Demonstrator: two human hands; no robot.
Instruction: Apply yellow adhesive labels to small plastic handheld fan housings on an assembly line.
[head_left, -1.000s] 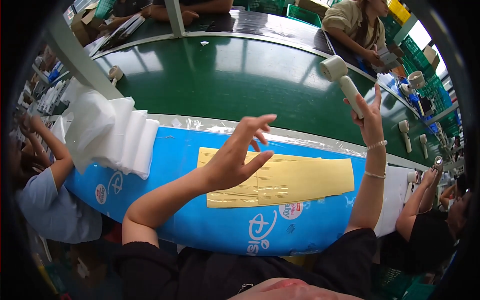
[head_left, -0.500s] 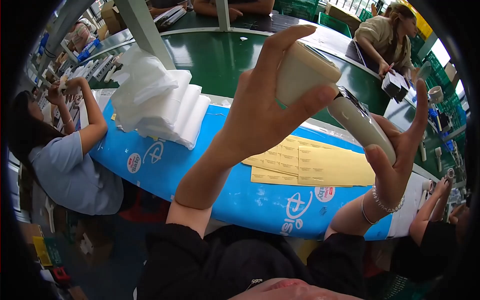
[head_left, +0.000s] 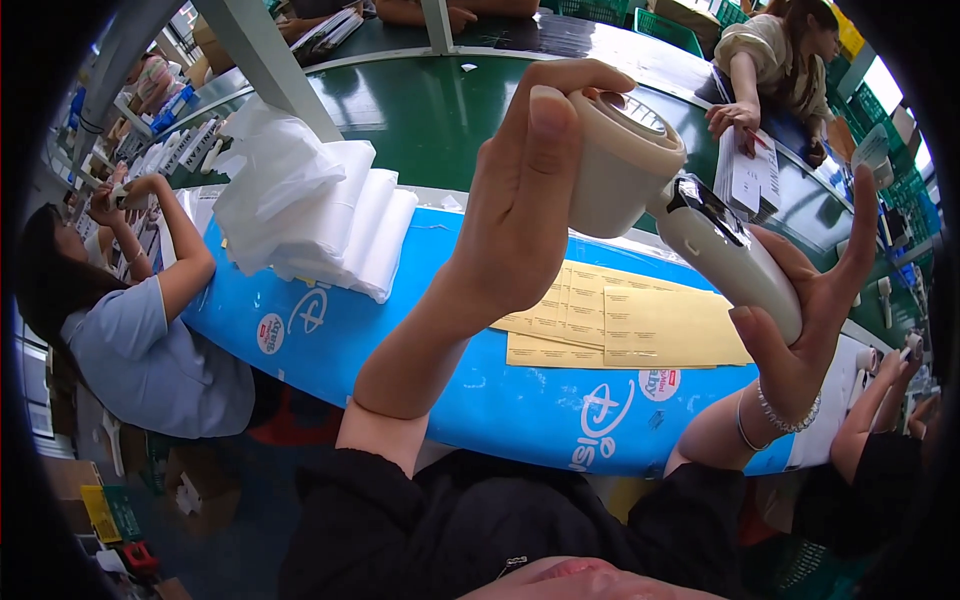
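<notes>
Cream scanner (head_left: 700, 235): right hand (head_left: 800, 330) grips the handle at centre right; left hand (head_left: 520, 200) clasps the head. Keep both grips firm above the yellow sheets (head_left: 620, 320).

Before you, a stack of pale yellow rectangular label sheets (head_left: 620, 325) lies on the blue printed table cover (head_left: 420, 350), flat and overlapping. To its left sits a heap of folded white plastic bags (head_left: 310, 215). Across the green table, another worker's hand rests on a small stack of white paper sheets (head_left: 748, 180).
</notes>
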